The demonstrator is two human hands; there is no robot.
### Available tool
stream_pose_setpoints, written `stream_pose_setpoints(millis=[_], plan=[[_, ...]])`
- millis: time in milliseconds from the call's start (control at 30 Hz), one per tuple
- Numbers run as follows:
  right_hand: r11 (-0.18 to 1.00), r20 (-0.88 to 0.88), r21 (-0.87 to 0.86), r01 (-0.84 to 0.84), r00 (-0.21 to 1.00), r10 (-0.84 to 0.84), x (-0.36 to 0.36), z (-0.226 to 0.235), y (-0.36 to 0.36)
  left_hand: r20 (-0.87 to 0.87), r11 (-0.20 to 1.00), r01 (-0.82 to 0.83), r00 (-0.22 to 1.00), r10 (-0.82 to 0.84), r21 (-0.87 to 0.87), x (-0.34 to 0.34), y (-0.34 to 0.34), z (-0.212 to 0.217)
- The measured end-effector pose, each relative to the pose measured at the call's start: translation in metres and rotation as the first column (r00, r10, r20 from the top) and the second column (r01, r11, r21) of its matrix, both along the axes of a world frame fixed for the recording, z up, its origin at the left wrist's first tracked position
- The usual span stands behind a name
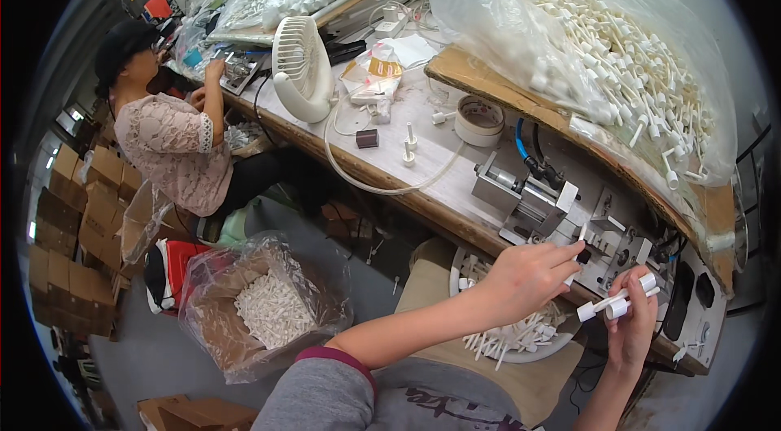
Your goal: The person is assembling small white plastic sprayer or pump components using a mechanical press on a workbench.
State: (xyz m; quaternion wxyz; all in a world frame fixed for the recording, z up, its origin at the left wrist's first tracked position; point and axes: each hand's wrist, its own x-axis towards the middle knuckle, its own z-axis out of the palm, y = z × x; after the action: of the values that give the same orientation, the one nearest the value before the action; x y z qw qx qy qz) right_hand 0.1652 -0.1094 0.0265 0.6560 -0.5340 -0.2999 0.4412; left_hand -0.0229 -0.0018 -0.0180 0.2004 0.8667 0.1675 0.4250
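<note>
My right hand [633, 325] is closed around a few white plastic sticks with cylindrical caps [616, 306], which point in different directions. At the metal clamping fixture [606, 240] on the bench edge is my left hand [529, 283], its fingers bent together at the tips. A small dark piece and a white upright bit show by those fingertips; whether they are gripped cannot be made out. Under my forearm, a white basin [561, 343] on my lap holds many similar white sticks. A metal pneumatic cylinder [541, 201] with a blue hose sits left of the fixture.
A cardboard shelf [488, 83] above the bench bears a big clear bag of white capped sticks [626, 65]. A white fan [302, 69], tape roll [479, 120] and looping tube lie along the bench. A lined carton [272, 309] stands on the floor; a co-worker [167, 130] sits at left.
</note>
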Motion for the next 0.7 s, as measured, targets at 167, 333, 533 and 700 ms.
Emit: stream_pose_setpoints(millis=[167,333,533,700], plan=[[1.0,-0.006,0.024,0.021,1.0,-0.02,0.006,-0.003,-0.007,-0.285,0.999,-0.019,0.959,0.011,-0.027,0.021,0.0,-0.021],[1.0,-0.022,0.021,0.016,1.0,-0.016,0.011,-0.007,-0.014,-0.224,0.997,-0.038,0.973,0.052,0.066,0.026,0.0,-0.015],[1.0,-0.057,0.019,0.001,0.998,0.0,0.008,-0.017,-0.013,-0.217,0.99,-0.06,0.972,0.087,0.131,0.027,-0.002,-0.025],[0.998,-0.106,0.004,-0.057,0.993,0.057,0.0,-0.012,-0.008,-0.222,0.986,-0.087,0.968,0.118,0.141,0.022,0.004,-0.019]])
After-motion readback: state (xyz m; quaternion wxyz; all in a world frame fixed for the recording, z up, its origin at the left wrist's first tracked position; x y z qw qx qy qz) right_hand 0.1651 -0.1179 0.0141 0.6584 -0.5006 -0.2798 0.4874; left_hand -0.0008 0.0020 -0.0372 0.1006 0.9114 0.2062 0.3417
